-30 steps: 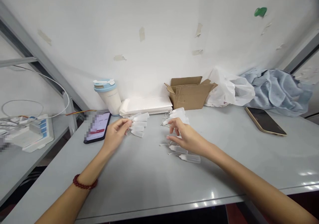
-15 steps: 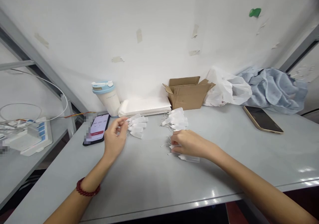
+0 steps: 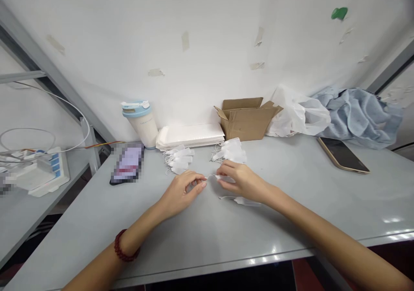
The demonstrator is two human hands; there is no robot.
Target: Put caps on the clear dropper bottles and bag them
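While my right hand [image 3: 242,180] pinches a small pale bottle [image 3: 227,179] near the frame's centre, my left hand [image 3: 183,192] pinches its thin cord [image 3: 211,175] between thumb and forefinger. A second bottle [image 3: 247,202] lies just below, right of centre.

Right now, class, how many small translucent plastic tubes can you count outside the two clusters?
2 visible: one tube pinched in the right hand, and a second tube lying on the gray table, nearer its front edge. Others may be hidden behind that hand.
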